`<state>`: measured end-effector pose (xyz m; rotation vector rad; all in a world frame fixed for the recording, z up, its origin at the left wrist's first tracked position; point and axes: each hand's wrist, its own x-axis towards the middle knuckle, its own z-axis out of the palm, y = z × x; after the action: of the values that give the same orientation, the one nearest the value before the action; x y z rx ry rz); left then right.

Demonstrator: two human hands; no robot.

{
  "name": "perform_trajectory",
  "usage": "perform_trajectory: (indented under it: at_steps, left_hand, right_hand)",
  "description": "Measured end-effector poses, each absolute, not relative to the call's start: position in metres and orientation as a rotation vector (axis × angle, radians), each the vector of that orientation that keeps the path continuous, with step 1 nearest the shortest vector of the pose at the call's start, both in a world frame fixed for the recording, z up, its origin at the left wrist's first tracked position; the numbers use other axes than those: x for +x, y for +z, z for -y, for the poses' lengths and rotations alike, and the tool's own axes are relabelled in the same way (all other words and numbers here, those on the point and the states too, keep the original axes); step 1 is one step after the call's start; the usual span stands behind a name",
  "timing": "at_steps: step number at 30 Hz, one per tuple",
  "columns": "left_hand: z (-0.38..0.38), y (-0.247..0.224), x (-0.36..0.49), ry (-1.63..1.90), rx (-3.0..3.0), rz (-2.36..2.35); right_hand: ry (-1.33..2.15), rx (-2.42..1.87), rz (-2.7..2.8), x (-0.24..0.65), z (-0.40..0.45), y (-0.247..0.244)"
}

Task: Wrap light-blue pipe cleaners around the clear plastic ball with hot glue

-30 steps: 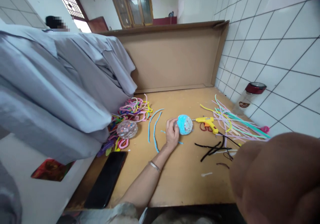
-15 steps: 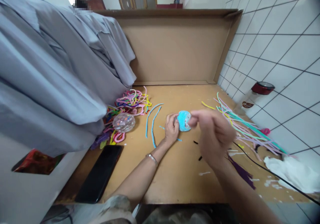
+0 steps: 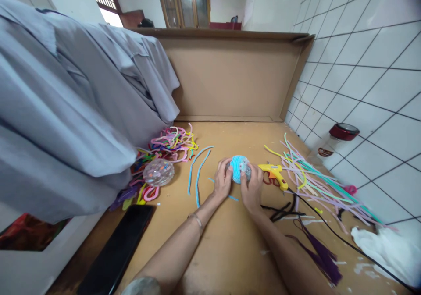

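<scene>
A ball, clear on its right part and wrapped in bright blue pipe cleaner on the rest, is between my two hands above the table. My left hand closes on its left side, and my right hand grips the lower right side with the thumb on the front. Two blue pipe cleaners lie left of my left hand. A short blue piece shows below the ball. The yellow glue gun rests just right of my right hand, its nozzle towards the ball.
Left are a clear ball, tangled pipe cleaners, a black phone and a hanging grey cloth. Right are long pipe cleaners, a lidded jar, a purple tassel, white tissue and the gun's cord.
My right hand has come down from its raised place at the ball's right and now grips the ball. The glue gun, hidden before, is in sight. The view has tilted up slightly.
</scene>
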<state>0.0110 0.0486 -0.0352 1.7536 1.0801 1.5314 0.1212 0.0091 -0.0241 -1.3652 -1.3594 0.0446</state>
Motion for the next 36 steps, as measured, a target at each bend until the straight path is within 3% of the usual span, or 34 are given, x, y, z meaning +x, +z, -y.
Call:
perform_trajectory:
  at_steps: [5,13,22,36]
  left_hand:
    - [-0.046,-0.035,0.006,1.42,1.993,-0.997]
    - [-0.042,-0.033,0.007,1.478,2.23,-1.336]
    - [-0.044,-0.033,0.006,1.537,2.375,-1.244]
    - [-0.042,-0.029,0.003,1.57,2.364,-1.114]
  right_hand:
    - [0.113,-1.285,1.349,0.125,-0.008,-0.029]
    - [0.265,-1.254,1.337,0.124,-0.012,-0.043]
    - [0.048,-1.203,1.336,0.123,-0.006,-0.025]
    - [0.03,-1.154,1.4,0.126,-0.007,-0.022]
